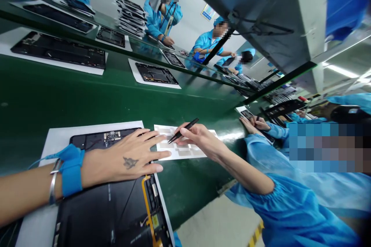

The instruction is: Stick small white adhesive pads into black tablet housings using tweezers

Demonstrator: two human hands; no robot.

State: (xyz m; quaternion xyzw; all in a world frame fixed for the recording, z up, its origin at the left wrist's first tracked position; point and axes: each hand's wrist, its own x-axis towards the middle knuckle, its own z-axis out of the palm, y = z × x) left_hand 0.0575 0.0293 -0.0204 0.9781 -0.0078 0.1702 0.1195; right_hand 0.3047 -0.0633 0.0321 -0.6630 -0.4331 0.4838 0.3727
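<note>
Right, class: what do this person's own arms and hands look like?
The left hand has a dark tattoo on its back; a blue wrist strap and silver bangle circle that wrist. The right arm wears a gathered blue sleeve.

The left hand (pixel 124 158) wears a bright blue wrist strap (pixel 72 170) and shows a dark tattoo (pixel 130 163); the right hand (pixel 199 139), in a blue sleeve (pixel 290 208), holds black tweezers (pixel 182 131) above a white sheet (pixel 185 152) patched beige.

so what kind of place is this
Likely an electronics assembly line: open tablet housings lie on a green conveyor belt, workers wear blue smocks, and a wrist wears a blue antistatic strap.
</note>
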